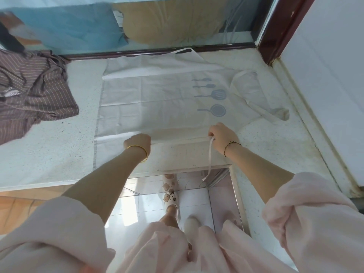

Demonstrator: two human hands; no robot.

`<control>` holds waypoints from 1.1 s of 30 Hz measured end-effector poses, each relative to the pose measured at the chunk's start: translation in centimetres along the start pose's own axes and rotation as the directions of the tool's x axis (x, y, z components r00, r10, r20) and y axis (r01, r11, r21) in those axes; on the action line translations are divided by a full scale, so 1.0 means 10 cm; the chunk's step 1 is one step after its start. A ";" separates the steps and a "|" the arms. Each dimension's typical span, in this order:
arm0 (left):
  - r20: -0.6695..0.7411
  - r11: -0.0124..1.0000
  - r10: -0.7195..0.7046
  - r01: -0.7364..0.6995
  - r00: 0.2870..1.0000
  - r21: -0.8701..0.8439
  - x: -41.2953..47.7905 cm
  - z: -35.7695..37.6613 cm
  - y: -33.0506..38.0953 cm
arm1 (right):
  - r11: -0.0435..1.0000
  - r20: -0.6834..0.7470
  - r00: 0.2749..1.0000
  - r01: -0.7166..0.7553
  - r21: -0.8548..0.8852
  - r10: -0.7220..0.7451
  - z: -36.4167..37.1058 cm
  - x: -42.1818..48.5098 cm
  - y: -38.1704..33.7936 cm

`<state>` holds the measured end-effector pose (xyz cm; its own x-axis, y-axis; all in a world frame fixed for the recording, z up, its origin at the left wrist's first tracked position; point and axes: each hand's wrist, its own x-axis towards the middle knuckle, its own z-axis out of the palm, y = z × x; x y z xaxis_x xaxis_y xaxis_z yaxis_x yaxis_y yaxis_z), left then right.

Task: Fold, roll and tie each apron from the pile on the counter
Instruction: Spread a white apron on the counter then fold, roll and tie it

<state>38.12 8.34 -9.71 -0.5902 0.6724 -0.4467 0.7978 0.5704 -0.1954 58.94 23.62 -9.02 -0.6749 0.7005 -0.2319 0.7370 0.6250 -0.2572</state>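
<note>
Cream cloth, our apron (153, 99) lies spread flat on the speckled tabletop (59, 150), its blue utensil print (212, 95) toward the right. Our left hand (137, 141) has its fingers curled round the near folded edge. Our right hand (222, 137) pinches the same edge further right, where a tie strap (210, 154) hangs over the tabletop's front. Brown striped cloth (33, 89) lies bunched at far left, apart from the apron.

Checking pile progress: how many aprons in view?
2: white apron spread flat on the counter; brown striped apron bunched at its left end, possibly hiding more.
</note>
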 end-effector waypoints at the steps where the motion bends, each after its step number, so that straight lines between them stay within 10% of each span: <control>1: 0.077 1.000 -0.021 0.022 0.997 -0.006 0.02 -0.02 -0.05 | 1.000 0.044 0.999 0.001 -0.022 0.000 -0.02 0.03 0.02; 6: 0.376 0.965 0.109 -0.188 0.920 0.182 0.00 -0.32 -0.19 | 0.961 0.392 0.920 0.103 -0.258 0.007 -0.29 0.14 -0.03; 12: 0.729 0.831 0.000 -0.405 0.684 0.380 -0.11 -0.97 -0.22 | 0.955 0.815 0.528 0.026 -0.294 0.237 -0.76 0.38 -0.24; 15: 0.703 0.891 -0.027 -0.302 0.711 0.339 0.05 -1.25 -0.38 | 0.941 0.731 0.642 0.040 -0.336 0.234 -1.05 0.64 -0.35; 20: 0.430 0.906 0.025 -0.202 0.902 0.372 0.59 -1.53 -0.64 | 0.944 0.202 0.975 -0.016 -0.328 0.087 -1.31 1.21 -0.56; 26: 0.462 0.882 -0.027 -0.197 0.887 0.429 1.39 -1.24 -0.99 | 0.987 0.049 0.997 -0.045 -0.156 0.053 -0.99 2.04 -0.83; 33: 0.343 0.997 -0.048 0.023 0.938 0.077 2.14 -0.58 -1.38 | 0.996 0.193 0.980 0.061 -0.058 -0.049 -0.40 2.84 -1.01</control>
<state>13.79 17.63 -11.52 -0.5499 0.4415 -0.7091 0.7910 0.5479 -0.2723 32.45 38.53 -9.29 -0.7041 0.5896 -0.3958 0.6954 0.6855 -0.2159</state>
